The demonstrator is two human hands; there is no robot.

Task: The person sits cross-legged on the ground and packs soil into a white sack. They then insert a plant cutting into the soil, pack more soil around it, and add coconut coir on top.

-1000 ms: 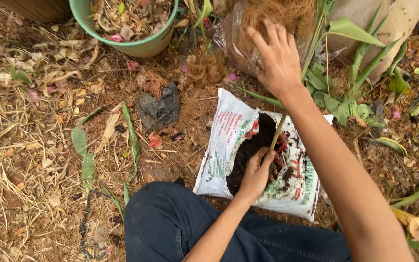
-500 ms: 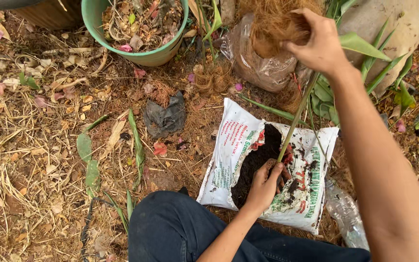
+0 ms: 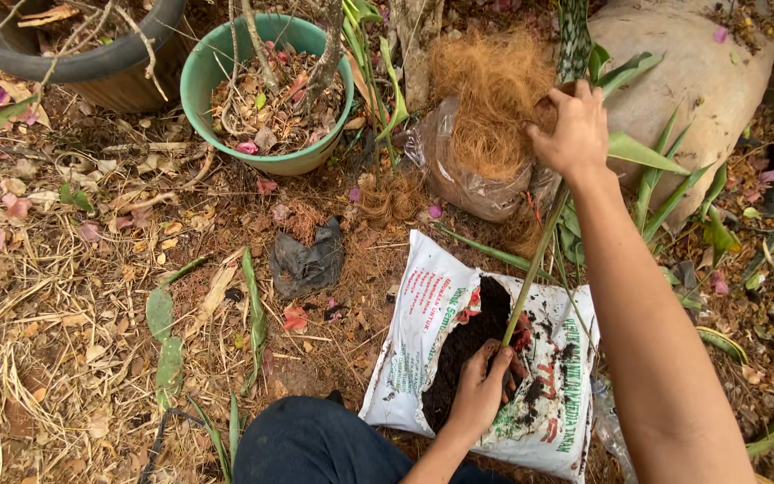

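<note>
My left hand (image 3: 481, 390) rests in the dark soil (image 3: 459, 345) of a torn white printed bag (image 3: 414, 314) and is closed around the base of a long green plant stem (image 3: 535, 264). The stem leans up and to the right, toward mottled green leaves (image 3: 575, 36). Higher up, my right hand (image 3: 571, 130) grips a tuft of orange-brown coconut fibre (image 3: 494, 99) at the right side of the pile. The fibre spills out of a clear plastic bag (image 3: 468, 184).
A green pot (image 3: 203, 81) of dry leaves and twigs stands at the upper left, a dark pot (image 3: 100, 67) beyond it. A large pale stone (image 3: 700, 72) sits at the upper right. Dry grass, fallen leaves and a crumpled black bag (image 3: 306, 260) cover the ground. My knee (image 3: 315, 444) is below.
My right hand has moved up and right to the fibre pile and closed on a tuft. My left hand has stayed on the stem in the soil.
</note>
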